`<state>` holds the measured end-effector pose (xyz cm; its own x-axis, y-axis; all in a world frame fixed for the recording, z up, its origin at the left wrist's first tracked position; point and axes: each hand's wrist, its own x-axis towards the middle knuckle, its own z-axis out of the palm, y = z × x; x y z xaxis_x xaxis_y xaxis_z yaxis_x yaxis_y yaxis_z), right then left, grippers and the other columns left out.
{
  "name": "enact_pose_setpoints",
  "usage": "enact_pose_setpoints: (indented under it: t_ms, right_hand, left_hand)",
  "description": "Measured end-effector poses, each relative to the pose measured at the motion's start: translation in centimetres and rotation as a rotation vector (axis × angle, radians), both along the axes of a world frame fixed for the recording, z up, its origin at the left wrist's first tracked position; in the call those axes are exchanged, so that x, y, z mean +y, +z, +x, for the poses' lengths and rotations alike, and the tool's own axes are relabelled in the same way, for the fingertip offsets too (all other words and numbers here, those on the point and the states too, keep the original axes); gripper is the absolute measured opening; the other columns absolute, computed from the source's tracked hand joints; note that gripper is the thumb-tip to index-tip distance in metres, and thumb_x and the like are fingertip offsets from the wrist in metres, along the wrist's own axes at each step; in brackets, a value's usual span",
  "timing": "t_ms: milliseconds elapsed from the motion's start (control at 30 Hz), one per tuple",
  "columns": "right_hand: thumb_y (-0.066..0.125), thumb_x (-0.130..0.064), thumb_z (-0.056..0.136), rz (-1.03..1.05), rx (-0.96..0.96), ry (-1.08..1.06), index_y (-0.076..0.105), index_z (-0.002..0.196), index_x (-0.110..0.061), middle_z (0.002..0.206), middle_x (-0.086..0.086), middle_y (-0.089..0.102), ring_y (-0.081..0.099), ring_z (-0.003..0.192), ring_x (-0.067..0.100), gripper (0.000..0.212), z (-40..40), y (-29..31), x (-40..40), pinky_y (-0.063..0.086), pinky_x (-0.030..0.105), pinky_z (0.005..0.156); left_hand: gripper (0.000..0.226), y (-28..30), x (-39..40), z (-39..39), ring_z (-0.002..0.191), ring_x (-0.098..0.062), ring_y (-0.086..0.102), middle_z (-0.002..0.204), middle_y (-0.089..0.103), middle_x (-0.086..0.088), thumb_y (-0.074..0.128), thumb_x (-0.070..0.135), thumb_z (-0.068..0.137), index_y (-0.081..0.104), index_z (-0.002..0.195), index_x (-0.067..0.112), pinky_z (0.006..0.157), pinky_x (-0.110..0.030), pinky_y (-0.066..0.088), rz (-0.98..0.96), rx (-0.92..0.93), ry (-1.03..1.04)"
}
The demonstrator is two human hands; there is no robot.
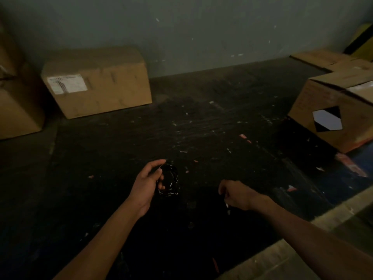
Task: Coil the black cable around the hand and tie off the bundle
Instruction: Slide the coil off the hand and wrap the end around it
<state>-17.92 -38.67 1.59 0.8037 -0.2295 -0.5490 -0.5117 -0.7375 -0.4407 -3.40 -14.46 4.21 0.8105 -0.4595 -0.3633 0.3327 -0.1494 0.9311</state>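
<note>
The black cable [171, 179] is gathered into a small round coil with pale glints on its loops. My left hand [148, 181] holds that coil on its left side, thumb and fingers curled round the loops, above the dark floor. My right hand [237, 196] is a short way to the right, fingers curled downward. A faint pale glint shows just below its fingers; whether it pinches a cable end there is too dark to tell. Any strand running between the two hands is lost against the floor.
A dark, scuffed floor [201, 128] with small paper scraps lies ahead. A closed cardboard box [96, 83] stands against the wall at back left, another box [18, 110] at far left. A box with a black-and-white diamond label [331, 118] stands right. A pale ledge [302, 249] runs along the lower right.
</note>
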Motion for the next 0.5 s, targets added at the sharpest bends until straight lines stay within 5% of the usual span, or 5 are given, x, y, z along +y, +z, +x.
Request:
enact_pose_setpoints:
  t_ms: [100, 233, 500]
  right_hand:
    - [0.065, -0.010, 0.089, 0.126, -0.227, -0.099, 0.056, 0.110, -0.024, 0.104, -0.001, 0.067, 0.066, 0.081, 0.006, 0.026, 2.3, 2.0, 2.1, 0.052, 0.019, 0.067]
    - [0.069, -0.012, 0.087, 0.230, -0.473, -0.123, 0.049, 0.120, -0.032, 0.103, -0.006, 0.067, 0.065, 0.093, 0.002, 0.044, 5.4, 5.7, 5.4, 0.053, 0.020, 0.074]
    - [0.063, -0.021, 0.092, 0.197, -0.743, 0.163, 0.033, 0.119, -0.055, 0.103, -0.020, 0.066, 0.059, 0.106, -0.008, 0.052, 8.4, 9.0, 11.0, 0.045, 0.019, 0.096]
  left_hand:
    - [0.031, 0.5, 0.6, 0.1, 0.076, -0.016, 0.050, 0.095, 0.056, -0.007, 0.043, 0.015, 0.101, 0.070, 0.112, 0.028, 0.069, -0.031, 0.047, 0.036, -0.015, -0.002]
    - [0.024, 1.5, 1.1, 0.2, 0.082, -0.014, 0.052, 0.102, 0.058, 0.000, 0.049, 0.023, 0.100, 0.072, 0.102, 0.026, 0.072, -0.030, 0.045, 0.144, -0.019, -0.031]
    - [0.052, 3.5, 2.3, -0.4, 0.096, -0.028, 0.063, 0.109, 0.071, -0.014, 0.040, 0.057, 0.096, 0.076, 0.100, 0.020, 0.092, -0.043, 0.049, 0.102, 0.086, -0.016]
